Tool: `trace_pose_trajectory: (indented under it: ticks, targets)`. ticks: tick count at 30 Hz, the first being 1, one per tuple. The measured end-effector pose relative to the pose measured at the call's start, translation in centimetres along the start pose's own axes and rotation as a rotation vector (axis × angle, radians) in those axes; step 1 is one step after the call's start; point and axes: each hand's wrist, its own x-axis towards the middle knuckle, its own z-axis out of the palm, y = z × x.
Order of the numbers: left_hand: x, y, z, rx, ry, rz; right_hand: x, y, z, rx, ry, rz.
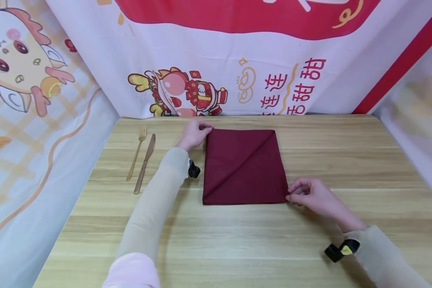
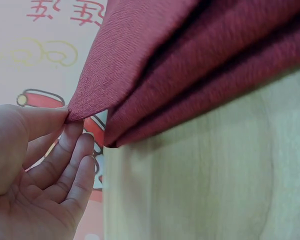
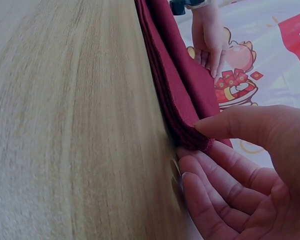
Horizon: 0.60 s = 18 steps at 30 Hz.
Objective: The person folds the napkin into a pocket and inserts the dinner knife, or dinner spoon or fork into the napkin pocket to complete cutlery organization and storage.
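A dark red cloth napkin [image 1: 245,168], folded into a square with a diagonal fold across its top, lies on the wooden table. At its far left corner my left hand [image 1: 195,134] pinches the cloth between thumb and finger. In the left wrist view, that pinched corner of the napkin [image 2: 97,92] is lifted a little off the layers below. My right hand [image 1: 311,196] is at the near right corner. The right wrist view shows its thumb above and fingers below the stacked layers of the napkin [image 3: 165,75], pinching the edge.
A gold fork [image 1: 138,154] and a rose-gold knife [image 1: 145,164] lie side by side on the table [image 1: 216,248], left of my left forearm. A printed white and red cloth [image 1: 209,52] hangs along the table's far edge. Patterned cloth [image 1: 32,132] also hangs on the left.
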Motion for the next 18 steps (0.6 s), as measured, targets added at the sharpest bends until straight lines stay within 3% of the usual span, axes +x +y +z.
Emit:
trace_pose_trajectory:
  ticks: [18]
  targets:
    - [0.4, -1.4, 0.3, 0.043, -0.003, -0.052, 0.1, 0.1, 0.1, 0.007, 0.001, 0.010]
